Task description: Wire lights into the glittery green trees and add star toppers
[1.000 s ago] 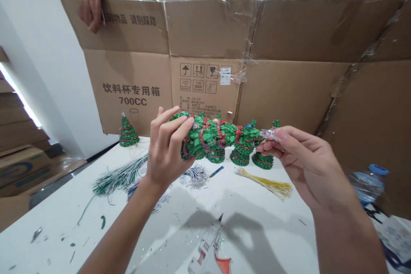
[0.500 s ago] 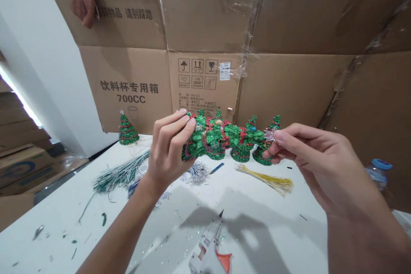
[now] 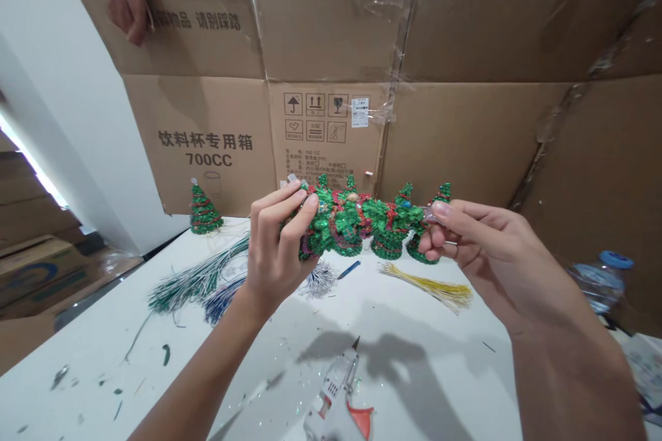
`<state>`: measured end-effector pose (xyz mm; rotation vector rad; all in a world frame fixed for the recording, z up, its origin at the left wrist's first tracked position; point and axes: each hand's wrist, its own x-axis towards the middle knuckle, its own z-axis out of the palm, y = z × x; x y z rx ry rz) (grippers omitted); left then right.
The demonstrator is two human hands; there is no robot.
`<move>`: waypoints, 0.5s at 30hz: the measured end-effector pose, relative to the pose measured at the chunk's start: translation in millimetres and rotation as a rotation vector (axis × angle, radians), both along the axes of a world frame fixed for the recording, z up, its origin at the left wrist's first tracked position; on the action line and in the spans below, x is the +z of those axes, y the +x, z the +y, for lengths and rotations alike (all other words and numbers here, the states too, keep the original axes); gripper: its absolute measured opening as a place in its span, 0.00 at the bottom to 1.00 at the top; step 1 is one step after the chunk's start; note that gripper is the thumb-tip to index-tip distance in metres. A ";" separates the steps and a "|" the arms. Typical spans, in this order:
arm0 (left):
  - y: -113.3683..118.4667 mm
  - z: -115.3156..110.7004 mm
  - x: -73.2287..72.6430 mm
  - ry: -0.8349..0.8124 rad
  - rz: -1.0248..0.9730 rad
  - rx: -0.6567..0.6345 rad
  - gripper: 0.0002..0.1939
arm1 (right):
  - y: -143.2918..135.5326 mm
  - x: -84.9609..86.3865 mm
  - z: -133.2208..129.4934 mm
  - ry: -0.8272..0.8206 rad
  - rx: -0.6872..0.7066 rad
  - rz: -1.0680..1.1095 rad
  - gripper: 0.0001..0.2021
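Note:
A small green tinsel Christmas tree (image 3: 344, 220) with red garland and beads lies sideways in the air between my hands. My left hand (image 3: 279, 234) is wrapped round its wide base end at the left. At the narrow tip on the right, my right hand (image 3: 465, 234) pinches a shiny, clear-pinkish ornament (image 3: 430, 215), mostly covered by the fingers. Behind the held tree, several similar trees (image 3: 387, 247) stand in a row on the table, partly hidden by it. A white glue gun (image 3: 334, 393) with an orange trigger lies below my hands.
A tall opened cardboard box (image 3: 331, 34) stands across the back, with another person's hand (image 3: 129, 10) on its top edge. Teal wire stems (image 3: 199, 275), yellow stems (image 3: 429, 286), a blue pen-like stick (image 3: 349, 270) and one tree (image 3: 205, 210) lie or stand about. A bottle (image 3: 603, 282) is at right.
My right hand has shifted slightly left and its fingers have closed further over the ornament at the tree's tip. My left hand has moved slightly right around the base.

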<state>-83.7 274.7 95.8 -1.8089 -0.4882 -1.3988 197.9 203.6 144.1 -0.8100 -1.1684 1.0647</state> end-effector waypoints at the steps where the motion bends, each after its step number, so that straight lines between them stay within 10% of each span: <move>1: -0.2 0.4 -1.0 -0.011 -0.008 0.001 0.47 | -0.8 -0.2 0.3 0.012 0.001 -0.005 0.16; 15: -3.1 2.5 -2.9 0.003 -0.032 0.030 0.46 | -2.0 -4.5 3.8 0.092 -0.002 -0.037 0.15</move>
